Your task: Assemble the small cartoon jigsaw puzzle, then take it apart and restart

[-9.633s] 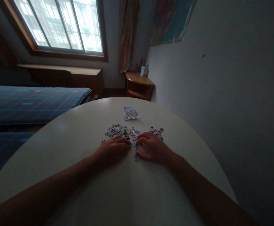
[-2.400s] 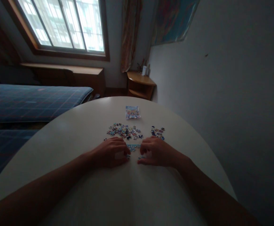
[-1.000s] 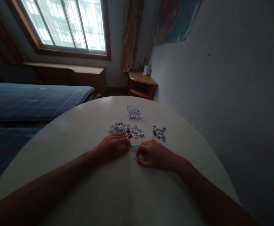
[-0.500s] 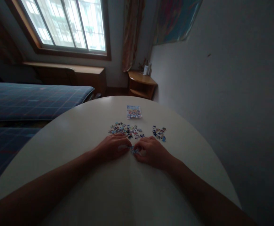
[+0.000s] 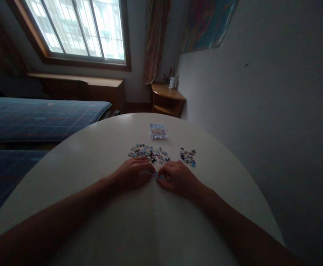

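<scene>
Between my hands, small bluish jigsaw puzzle pieces lie on the white round table, partly covered by fingers. My left hand rests on the table with its thumb and fingertips closed on the left edge of these pieces. From the other side my right hand curls its thumb and forefinger around them in a pinch. Just beyond the fingers spreads a larger heap of loose puzzle pieces. To the right of it is a smaller group of pieces, past my right knuckles.
A colourful printed picture sheet lies behind the heaps. Left of the table stands a bed with a blue plaid cover. A wooden corner cabinet is beyond the far edge, and a wall runs along the right.
My right thumb and forefinger have drawn slightly closer together around the puzzle pieces. My left hand and the heaps stay where they were.
</scene>
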Action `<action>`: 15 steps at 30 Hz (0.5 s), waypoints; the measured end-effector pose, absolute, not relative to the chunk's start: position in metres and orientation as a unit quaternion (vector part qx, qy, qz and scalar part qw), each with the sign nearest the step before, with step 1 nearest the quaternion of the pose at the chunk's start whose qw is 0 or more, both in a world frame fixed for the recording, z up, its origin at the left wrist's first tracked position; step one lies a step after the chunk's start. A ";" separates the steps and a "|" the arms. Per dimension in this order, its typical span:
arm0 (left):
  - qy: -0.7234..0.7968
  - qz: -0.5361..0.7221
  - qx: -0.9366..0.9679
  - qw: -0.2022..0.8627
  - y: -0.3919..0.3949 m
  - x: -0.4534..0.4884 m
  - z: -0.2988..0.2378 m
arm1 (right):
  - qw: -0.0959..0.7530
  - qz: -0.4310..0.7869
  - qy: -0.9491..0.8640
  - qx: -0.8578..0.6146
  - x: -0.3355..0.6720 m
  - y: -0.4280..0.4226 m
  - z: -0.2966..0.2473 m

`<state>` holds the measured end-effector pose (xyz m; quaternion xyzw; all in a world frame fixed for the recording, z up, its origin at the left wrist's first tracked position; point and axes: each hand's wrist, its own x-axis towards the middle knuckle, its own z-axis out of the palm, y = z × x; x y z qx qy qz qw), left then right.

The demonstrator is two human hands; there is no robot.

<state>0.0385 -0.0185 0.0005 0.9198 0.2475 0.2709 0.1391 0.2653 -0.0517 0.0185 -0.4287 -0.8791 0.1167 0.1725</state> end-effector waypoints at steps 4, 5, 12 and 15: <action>0.249 0.270 0.920 0.134 -0.018 0.039 -0.001 | 0.176 0.118 -0.876 -0.433 0.265 -0.053 0.018; 0.252 0.268 0.920 0.133 -0.018 0.039 -0.001 | 0.177 0.117 -0.875 -0.435 0.264 -0.053 0.018; 0.254 0.276 0.916 0.140 -0.017 0.038 -0.001 | 0.175 0.124 -0.873 -0.437 0.263 -0.053 0.020; 0.254 0.279 0.916 0.138 -0.017 0.038 -0.001 | 0.180 0.124 -0.875 -0.433 0.262 -0.053 0.019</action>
